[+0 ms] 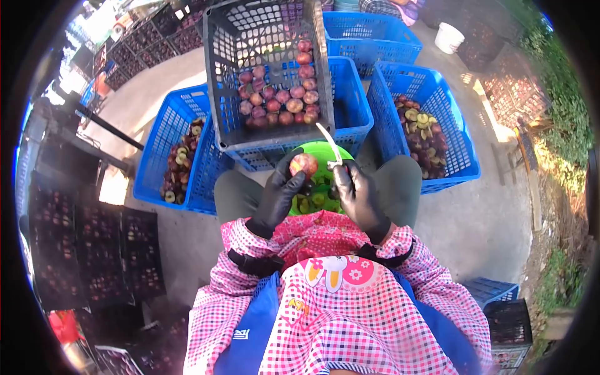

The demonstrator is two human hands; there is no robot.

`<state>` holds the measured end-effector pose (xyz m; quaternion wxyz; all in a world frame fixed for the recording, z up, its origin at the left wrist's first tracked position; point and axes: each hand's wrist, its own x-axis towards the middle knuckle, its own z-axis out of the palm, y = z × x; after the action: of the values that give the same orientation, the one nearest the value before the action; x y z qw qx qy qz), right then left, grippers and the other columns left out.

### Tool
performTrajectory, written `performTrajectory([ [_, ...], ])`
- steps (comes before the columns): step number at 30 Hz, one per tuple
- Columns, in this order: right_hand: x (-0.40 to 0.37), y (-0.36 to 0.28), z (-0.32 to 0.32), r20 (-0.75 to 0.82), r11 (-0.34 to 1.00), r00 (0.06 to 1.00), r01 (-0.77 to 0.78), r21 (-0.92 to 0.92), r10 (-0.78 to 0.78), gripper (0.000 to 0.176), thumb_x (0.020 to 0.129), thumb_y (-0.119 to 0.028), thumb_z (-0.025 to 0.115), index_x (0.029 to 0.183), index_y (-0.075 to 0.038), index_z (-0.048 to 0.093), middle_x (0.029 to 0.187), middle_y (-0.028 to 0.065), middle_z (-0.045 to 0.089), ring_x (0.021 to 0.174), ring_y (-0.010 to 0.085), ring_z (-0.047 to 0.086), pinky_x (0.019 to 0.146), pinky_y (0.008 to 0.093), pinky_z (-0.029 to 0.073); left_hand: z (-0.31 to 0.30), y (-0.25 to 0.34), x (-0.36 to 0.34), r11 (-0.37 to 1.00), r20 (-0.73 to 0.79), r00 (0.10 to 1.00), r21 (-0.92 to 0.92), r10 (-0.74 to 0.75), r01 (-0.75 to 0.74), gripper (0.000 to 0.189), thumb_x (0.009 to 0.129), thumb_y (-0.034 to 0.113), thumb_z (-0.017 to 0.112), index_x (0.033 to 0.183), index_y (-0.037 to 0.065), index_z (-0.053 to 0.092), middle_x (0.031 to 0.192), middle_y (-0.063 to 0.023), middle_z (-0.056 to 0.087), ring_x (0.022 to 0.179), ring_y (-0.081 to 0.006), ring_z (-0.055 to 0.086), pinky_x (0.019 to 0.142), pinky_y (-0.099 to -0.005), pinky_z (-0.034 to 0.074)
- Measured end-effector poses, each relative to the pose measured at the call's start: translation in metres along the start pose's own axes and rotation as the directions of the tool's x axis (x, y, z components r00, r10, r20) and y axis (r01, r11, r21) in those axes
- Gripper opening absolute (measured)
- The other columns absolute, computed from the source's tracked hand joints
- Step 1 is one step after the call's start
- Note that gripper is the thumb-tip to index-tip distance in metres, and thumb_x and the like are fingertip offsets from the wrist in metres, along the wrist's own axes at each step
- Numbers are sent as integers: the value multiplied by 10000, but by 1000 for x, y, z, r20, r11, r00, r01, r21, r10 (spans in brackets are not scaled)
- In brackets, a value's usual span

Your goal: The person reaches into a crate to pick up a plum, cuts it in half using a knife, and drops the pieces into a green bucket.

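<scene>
My left hand (279, 194), in a black glove, is closed around a reddish plum (304, 164). In my right hand (356, 195), gloved the same way, is a thin, curved white tool (329, 142) that points up and away from me; its exact kind I cannot make out. Both hands are above a bright green basin (319, 149) between my knees, where cut greenish fruit pieces (317, 200) lie. Just beyond, a black crate (219, 81) of whole plums (281, 97) rests tilted toward me on a blue crate (353, 134).
Blue crates with cut plums stand at left (150, 159) and right (453, 169). Farther off are another blue crate (375, 28) and a white bucket (449, 37). Stacked dark crates (94, 250) line the left side. Part of another person (381, 7) shows at the top.
</scene>
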<state>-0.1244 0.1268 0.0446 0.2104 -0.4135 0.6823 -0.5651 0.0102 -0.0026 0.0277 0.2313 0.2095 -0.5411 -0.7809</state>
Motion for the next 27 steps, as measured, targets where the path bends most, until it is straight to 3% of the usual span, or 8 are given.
performTrajectory([
  [1,-3,-3,0,12,1000,1000,-4,-2,4,249,1009,-216,538,1133,-6,589,765,116,616,627,233,577,617,362,457,0,1,1,999,-56,998,17,30,-29,452,990,235,579,1384,56,450,1087,-33,619,825,-85,585,698,-244,506],
  [3,-10,-12,0,111,978,991,93,-187,-73,227,988,-211,550,1087,-9,575,772,179,636,669,359,636,620,422,475,-4,1,3,999,-42,998,-3,44,-44,452,989,231,581,1385,57,449,1056,-32,620,806,-81,577,690,-243,501],
  [6,-13,-12,8,163,968,980,145,-205,-112,217,973,-216,554,1047,-12,556,810,230,641,771,429,634,649,472,481,-9,-1,2,999,-9,999,-26,42,-42,444,991,243,576,1370,47,457,1005,-27,618,771,-75,563,674,-239,486],
  [17,-13,-7,22,158,938,975,199,-283,-159,209,950,-228,584,943,-25,534,700,211,625,647,424,617,572,500,464,-16,-6,-3,1000,8,1000,-19,15,-15,359,1008,310,537,1230,28,527,920,-34,606,709,-85,553,636,-230,459],
  [27,-14,6,35,90,915,983,181,-360,-159,198,948,-225,573,948,-31,531,693,209,616,622,436,602,556,510,456,5,3,-5,990,-30,993,82,115,-112,456,1001,380,540,1299,35,528,966,25,615,711,-37,512,620,-196,428],
])
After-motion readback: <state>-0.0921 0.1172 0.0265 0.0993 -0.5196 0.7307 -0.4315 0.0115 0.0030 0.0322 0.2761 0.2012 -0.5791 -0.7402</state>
